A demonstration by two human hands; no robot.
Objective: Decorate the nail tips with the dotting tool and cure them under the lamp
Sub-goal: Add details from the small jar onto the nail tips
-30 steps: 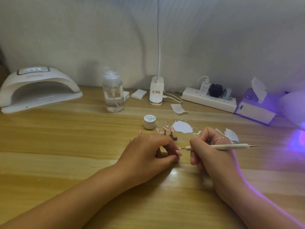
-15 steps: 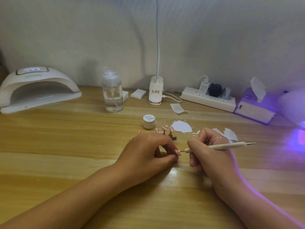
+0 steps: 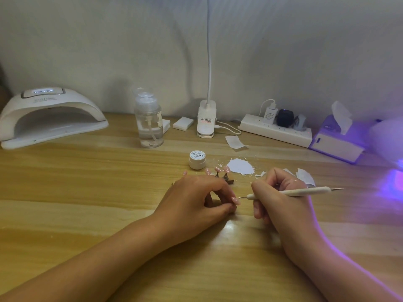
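At the centre of the frame, a person's left hand (image 3: 196,201) rests on the wooden table (image 3: 87,192). Its thumb and forefinger are curled in a pinch on what appears to be a pink nail tip (image 3: 236,200); whether the tip sits on a stand cannot be told, since the fingers hide it. Just to the right, the right hand (image 3: 281,199) grips a white dotting tool (image 3: 290,192) like a pen. The tool's fine point carries a bead of white and hangs just beside the held tip, though contact cannot be made out.

Behind the left hand, mounted tips (image 3: 221,171) stand in a short row, at least one with pale dots, which suggests the decorating is partly done. A lidded gel pot (image 3: 197,159) and a white paper scrap (image 3: 241,166) smeared with white lie just above them.

The white curing lamp (image 3: 50,114), at the upper left, has a lit display but nothing visible inside. A violet glow (image 3: 392,184) spills in at the right edge, its source out of view. By this evidence the dotting is under way, while the curing of this tip is yet to come.
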